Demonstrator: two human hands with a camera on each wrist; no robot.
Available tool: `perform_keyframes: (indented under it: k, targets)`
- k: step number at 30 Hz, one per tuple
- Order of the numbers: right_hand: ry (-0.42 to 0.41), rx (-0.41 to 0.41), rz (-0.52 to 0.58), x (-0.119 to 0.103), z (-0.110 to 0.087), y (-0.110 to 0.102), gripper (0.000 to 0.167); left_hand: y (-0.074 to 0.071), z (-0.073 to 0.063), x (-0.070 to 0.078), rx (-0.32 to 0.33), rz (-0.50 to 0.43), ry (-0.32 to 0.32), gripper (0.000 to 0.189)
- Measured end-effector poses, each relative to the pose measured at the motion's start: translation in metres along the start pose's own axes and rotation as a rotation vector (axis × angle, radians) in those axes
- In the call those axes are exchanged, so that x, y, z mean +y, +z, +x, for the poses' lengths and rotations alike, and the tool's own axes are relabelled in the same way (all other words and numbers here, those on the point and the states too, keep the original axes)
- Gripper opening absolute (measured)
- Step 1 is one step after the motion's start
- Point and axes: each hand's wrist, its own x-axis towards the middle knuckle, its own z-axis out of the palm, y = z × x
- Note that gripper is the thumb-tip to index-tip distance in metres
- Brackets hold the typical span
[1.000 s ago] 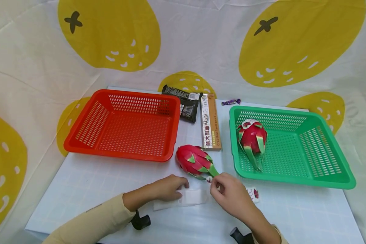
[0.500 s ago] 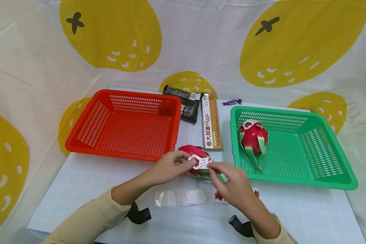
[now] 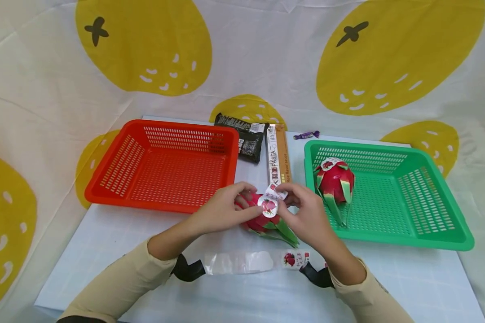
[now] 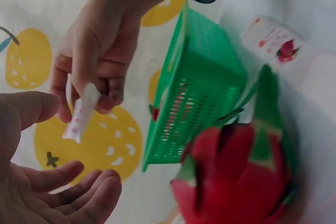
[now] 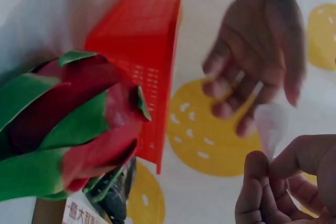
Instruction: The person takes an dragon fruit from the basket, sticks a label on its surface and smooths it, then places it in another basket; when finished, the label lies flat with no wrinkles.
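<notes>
Both hands crowd the mid gap btw the baskets: left hand (image 3: 222,211) and right hand (image 3: 305,215) close over the dragon fruit (image 3: 266,222), so no way through there. Red basket (image 3: 161,166) walls off the left, green basket (image 3: 388,193) the right, w/ a second dragon fruit (image 3: 334,181) filling its near-left corner. Behind the hands, pasta box (image 3: 278,157) and black packet (image 3: 246,137) block the back lane. Front of counter (image 3: 117,242): sticker strip (image 3: 242,262) lies flat, bare room left of it and at front right.
</notes>
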Motion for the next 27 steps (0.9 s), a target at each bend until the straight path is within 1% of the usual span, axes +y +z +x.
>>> perform_keyframes:
  k: [1, 3, 5, 7, 9, 11, 13, 15, 17, 20, 23, 25, 27]
  targets:
    - [0.015, -0.016, 0.019, 0.000, 0.002, 0.001, 0.032, -0.002, 0.003, 0.003, 0.019, 0.015, 0.028, 0.044]
    - [0.042, -0.038, 0.055, 0.000, 0.006, 0.003, 0.036, -0.004, 0.011, 0.008, 0.039, 0.037, 0.088, 0.042]
    - [0.066, -0.044, 0.089, 0.001, 0.011, 0.006, 0.037, -0.007, 0.021, 0.010, 0.057, 0.058, 0.139, 0.031]
    - [0.096, -0.042, 0.131, 0.002, 0.015, 0.008, 0.039, -0.010, 0.030, 0.010, 0.080, 0.062, 0.151, 0.020]
    - [0.128, -0.030, 0.155, 0.003, 0.017, 0.011, 0.045, -0.013, 0.038, 0.007, 0.112, 0.060, 0.134, 0.014]
    - [0.144, -0.017, 0.134, 0.005, 0.017, 0.013, 0.053, -0.016, 0.044, 0.003, 0.142, 0.051, 0.100, 0.014]
    - [0.123, -0.017, 0.054, 0.006, 0.015, 0.015, 0.060, -0.018, 0.049, -0.002, 0.167, 0.046, 0.063, 0.017]
    - [0.064, -0.018, -0.053, 0.007, 0.013, 0.018, 0.061, -0.020, 0.051, -0.006, 0.182, 0.042, 0.033, 0.019]
    - [-0.016, -0.005, -0.147, 0.009, 0.013, 0.020, 0.051, -0.022, 0.052, -0.009, 0.184, 0.041, 0.007, 0.019]
    - [-0.106, 0.024, -0.224, 0.012, 0.014, 0.023, 0.031, -0.023, 0.052, -0.010, 0.169, 0.034, -0.029, 0.020]
    - [-0.154, 0.038, -0.269, 0.014, 0.017, 0.025, 0.019, -0.023, 0.053, -0.011, 0.144, 0.016, -0.071, 0.021]
    - [-0.176, 0.028, -0.300, 0.016, 0.017, 0.026, 0.016, -0.023, 0.054, -0.011, 0.135, 0.009, -0.093, 0.022]
    - [-0.193, 0.016, -0.321, 0.019, 0.018, 0.026, 0.014, -0.024, 0.055, -0.013, 0.138, 0.023, -0.102, 0.021]
